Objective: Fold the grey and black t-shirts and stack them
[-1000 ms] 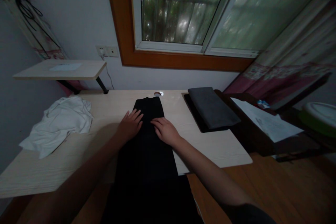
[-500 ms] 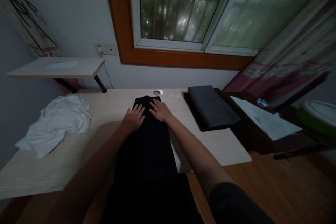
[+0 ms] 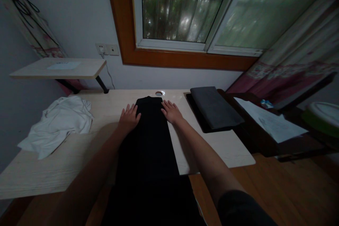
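Note:
A black garment (image 3: 150, 137), folded long and narrow, lies flat over the middle of the table, its far end near the round cable hole. Its exact kind is hard to tell in the dim light. My left hand (image 3: 129, 117) rests at its upper left edge, fingers spread, with the thumb over the cloth. At the upper right edge, my right hand (image 3: 172, 112) lies flat, its fingers stretched out and its fingertips close to the fold. Neither hand grips anything. Toward my body the cloth's near end blends into dark clothing.
Crumpled white cloth (image 3: 59, 123) lies on the left of the table (image 3: 212, 152), under a small raised shelf (image 3: 58, 67). To the right, a folded dark grey cloth (image 3: 214, 107) sits on a flat black item. A dark side surface holds a paper sheet (image 3: 268, 120). Behind is a window (image 3: 185, 10).
Both hands have slid outward from the middle of the black garment, the left hand to its left edge and the right hand to its right edge. The garment stays in place.

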Action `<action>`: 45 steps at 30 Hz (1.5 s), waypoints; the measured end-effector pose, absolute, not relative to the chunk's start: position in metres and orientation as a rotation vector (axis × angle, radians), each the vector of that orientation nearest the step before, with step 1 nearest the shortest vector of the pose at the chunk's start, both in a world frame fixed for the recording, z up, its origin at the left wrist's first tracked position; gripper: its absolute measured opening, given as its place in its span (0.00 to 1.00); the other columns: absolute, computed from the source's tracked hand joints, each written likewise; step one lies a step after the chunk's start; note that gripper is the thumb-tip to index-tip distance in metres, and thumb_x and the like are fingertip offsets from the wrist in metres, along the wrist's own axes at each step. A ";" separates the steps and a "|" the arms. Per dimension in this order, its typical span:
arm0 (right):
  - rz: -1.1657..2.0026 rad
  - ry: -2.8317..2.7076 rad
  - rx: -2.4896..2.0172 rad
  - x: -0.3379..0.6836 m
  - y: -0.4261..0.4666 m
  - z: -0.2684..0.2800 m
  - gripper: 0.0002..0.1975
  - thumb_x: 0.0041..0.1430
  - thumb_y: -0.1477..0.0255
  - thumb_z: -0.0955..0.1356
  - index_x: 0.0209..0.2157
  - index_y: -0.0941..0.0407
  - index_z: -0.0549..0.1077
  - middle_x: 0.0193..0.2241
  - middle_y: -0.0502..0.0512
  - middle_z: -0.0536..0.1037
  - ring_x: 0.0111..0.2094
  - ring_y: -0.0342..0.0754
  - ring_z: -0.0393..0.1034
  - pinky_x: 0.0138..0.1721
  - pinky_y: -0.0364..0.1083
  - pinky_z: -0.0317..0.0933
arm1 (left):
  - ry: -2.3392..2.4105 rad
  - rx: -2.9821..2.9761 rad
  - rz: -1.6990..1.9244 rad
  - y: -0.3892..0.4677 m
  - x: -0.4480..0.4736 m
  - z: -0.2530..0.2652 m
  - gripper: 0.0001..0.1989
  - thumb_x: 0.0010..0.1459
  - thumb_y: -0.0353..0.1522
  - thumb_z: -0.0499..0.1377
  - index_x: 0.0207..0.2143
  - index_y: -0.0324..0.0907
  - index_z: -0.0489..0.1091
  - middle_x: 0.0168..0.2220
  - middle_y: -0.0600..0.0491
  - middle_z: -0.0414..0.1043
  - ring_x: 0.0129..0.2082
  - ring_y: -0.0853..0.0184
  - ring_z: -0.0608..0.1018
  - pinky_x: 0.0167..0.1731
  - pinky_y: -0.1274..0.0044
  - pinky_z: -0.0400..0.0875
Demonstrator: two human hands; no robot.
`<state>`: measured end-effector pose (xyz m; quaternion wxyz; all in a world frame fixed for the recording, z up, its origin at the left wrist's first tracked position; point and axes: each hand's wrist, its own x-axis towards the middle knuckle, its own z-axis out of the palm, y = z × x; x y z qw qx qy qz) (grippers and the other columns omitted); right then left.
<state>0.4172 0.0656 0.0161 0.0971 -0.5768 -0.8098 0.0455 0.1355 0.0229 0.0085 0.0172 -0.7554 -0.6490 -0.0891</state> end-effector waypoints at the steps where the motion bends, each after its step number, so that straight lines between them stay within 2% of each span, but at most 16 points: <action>1: 0.140 -2.397 -1.691 0.419 0.062 0.016 0.30 0.76 0.57 0.53 0.72 0.53 0.56 0.74 0.54 0.53 0.75 0.54 0.43 0.73 0.59 0.40 | -2.026 -2.344 -0.283 0.024 0.133 0.008 0.34 0.72 0.45 0.42 0.72 0.37 0.54 0.74 0.45 0.51 0.75 0.49 0.51 0.70 0.54 0.51; 5: 0.173 -2.384 -1.632 0.426 0.046 0.019 0.30 0.76 0.56 0.52 0.72 0.50 0.56 0.73 0.53 0.56 0.74 0.55 0.45 0.73 0.60 0.42 | -1.976 -2.309 -0.330 0.023 0.131 0.011 0.32 0.71 0.45 0.42 0.72 0.40 0.57 0.75 0.48 0.48 0.75 0.46 0.48 0.69 0.51 0.53; 8: 0.178 -2.410 -1.595 0.429 0.030 0.022 0.30 0.76 0.54 0.52 0.72 0.48 0.56 0.73 0.52 0.57 0.74 0.56 0.45 0.72 0.61 0.43 | -1.823 -2.316 -0.372 0.021 0.138 0.018 0.31 0.72 0.43 0.43 0.72 0.44 0.57 0.76 0.50 0.45 0.76 0.47 0.44 0.69 0.46 0.47; 10: 0.142 -2.456 -1.571 0.430 0.020 0.024 0.29 0.76 0.53 0.53 0.72 0.46 0.57 0.73 0.52 0.55 0.75 0.57 0.43 0.72 0.62 0.43 | -1.658 -2.404 -0.371 0.022 0.145 0.023 0.29 0.72 0.42 0.43 0.72 0.46 0.57 0.76 0.51 0.46 0.76 0.51 0.44 0.71 0.47 0.43; 15: 0.046 -2.527 -1.571 0.429 0.008 0.024 0.29 0.74 0.53 0.58 0.71 0.45 0.60 0.74 0.53 0.52 0.75 0.60 0.41 0.72 0.63 0.43 | -1.411 -2.677 -0.267 0.035 0.167 0.023 0.29 0.72 0.43 0.44 0.71 0.49 0.57 0.74 0.51 0.52 0.75 0.56 0.52 0.72 0.53 0.43; 18: 0.052 -2.524 -1.590 0.428 0.008 0.023 0.29 0.74 0.54 0.59 0.71 0.45 0.59 0.74 0.52 0.51 0.75 0.60 0.41 0.72 0.63 0.43 | -1.492 -2.710 -0.198 0.048 0.173 0.019 0.30 0.73 0.45 0.42 0.72 0.49 0.55 0.74 0.50 0.51 0.74 0.58 0.54 0.72 0.54 0.44; 24: 0.111 -2.512 -1.616 0.427 0.009 0.025 0.29 0.74 0.54 0.58 0.71 0.46 0.59 0.75 0.52 0.50 0.75 0.59 0.40 0.73 0.62 0.41 | -1.721 -2.643 -0.137 0.073 0.166 0.020 0.34 0.72 0.48 0.40 0.74 0.43 0.51 0.76 0.47 0.45 0.76 0.56 0.48 0.72 0.53 0.41; 28: 0.141 -2.511 -1.635 0.427 0.009 0.025 0.29 0.75 0.54 0.58 0.72 0.46 0.58 0.75 0.51 0.50 0.76 0.58 0.39 0.73 0.62 0.40 | -1.869 -2.595 -0.145 0.087 0.157 0.020 0.35 0.71 0.49 0.39 0.74 0.45 0.50 0.76 0.48 0.42 0.76 0.55 0.45 0.71 0.52 0.42; 34: 0.146 -2.506 -1.632 0.427 0.009 0.024 0.29 0.75 0.54 0.57 0.72 0.45 0.58 0.75 0.50 0.49 0.76 0.58 0.38 0.73 0.61 0.40 | -2.080 -2.444 -0.188 0.105 0.147 0.013 0.38 0.70 0.52 0.36 0.74 0.43 0.50 0.76 0.47 0.43 0.76 0.51 0.44 0.71 0.48 0.41; 40: 0.149 -2.494 -1.624 0.428 0.010 0.022 0.29 0.75 0.54 0.58 0.71 0.47 0.59 0.75 0.50 0.50 0.76 0.58 0.38 0.73 0.62 0.40 | -2.235 -2.324 -0.245 0.111 0.144 0.009 0.38 0.70 0.50 0.34 0.74 0.40 0.49 0.76 0.48 0.41 0.76 0.49 0.41 0.71 0.47 0.40; 45: 0.216 -2.470 -1.628 0.428 0.012 0.025 0.28 0.74 0.56 0.59 0.70 0.48 0.60 0.74 0.51 0.52 0.75 0.58 0.40 0.73 0.62 0.41 | -2.250 -2.316 -0.268 0.111 0.144 0.008 0.38 0.69 0.50 0.34 0.75 0.42 0.47 0.76 0.48 0.41 0.76 0.49 0.42 0.71 0.47 0.40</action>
